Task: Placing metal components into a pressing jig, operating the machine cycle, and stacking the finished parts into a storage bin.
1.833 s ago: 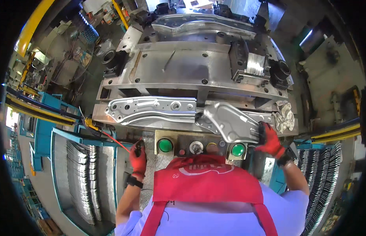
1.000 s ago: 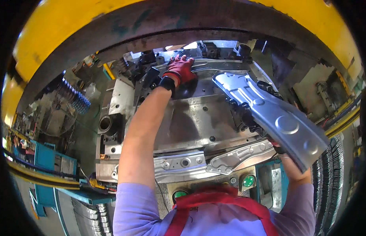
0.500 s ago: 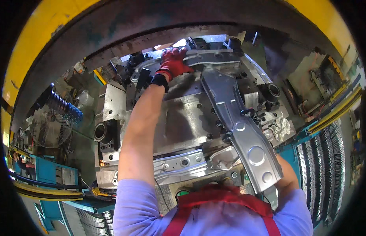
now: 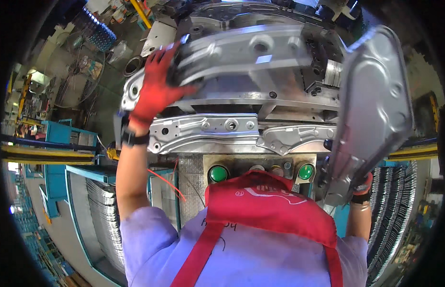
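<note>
My left hand [image 4: 158,88], in a red glove, is on the left part of a long silver stamped metal panel [image 4: 222,55]. Its fingers are spread over the panel, which is blurred by motion above the metal die [image 4: 227,103]. To the right, my right hand [image 4: 365,184] grips the lower end of a second stamped metal panel [image 4: 375,91], a broad grey one tilted upward. That panel hides most of the right-hand fingers. Along the near edge of the die lie a long formed strip [image 4: 198,131] and a shorter curved piece [image 4: 299,136].
A control box with two green buttons [image 4: 217,173] [image 4: 305,171] stands between me and the die. Racks of stacked metal parts stand at left [image 4: 103,205] and right [image 4: 392,205]. Yellow rails [image 4: 50,154] run beside the left rack; a fan [image 4: 84,67] stands far left.
My left hand has drawn the long panel from the back of the die toward me and to the left. The panel on the right has swung further right, and my view has shifted back.
</note>
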Demonstrator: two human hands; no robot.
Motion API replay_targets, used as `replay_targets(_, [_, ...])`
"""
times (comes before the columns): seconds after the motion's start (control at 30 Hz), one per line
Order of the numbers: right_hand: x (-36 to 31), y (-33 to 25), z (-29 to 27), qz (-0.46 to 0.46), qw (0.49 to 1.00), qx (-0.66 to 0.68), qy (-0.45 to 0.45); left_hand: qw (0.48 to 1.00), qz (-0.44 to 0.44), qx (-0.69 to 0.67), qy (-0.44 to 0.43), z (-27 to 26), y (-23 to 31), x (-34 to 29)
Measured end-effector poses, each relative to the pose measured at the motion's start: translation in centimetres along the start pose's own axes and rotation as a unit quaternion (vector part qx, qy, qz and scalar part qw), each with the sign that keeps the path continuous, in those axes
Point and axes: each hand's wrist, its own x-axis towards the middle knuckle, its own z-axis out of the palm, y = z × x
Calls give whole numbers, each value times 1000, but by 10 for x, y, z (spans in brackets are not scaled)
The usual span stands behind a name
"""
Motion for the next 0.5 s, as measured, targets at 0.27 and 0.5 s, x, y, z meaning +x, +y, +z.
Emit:
replay_targets(0.27, [5,-12,17,-11,1000,24,-3,975,-63,26,-213,-7,14,-116])
replay_targets(0.5, [103,-58,63,-126,960,-249,-21,976,-60,58,-201,54,-24,-152])
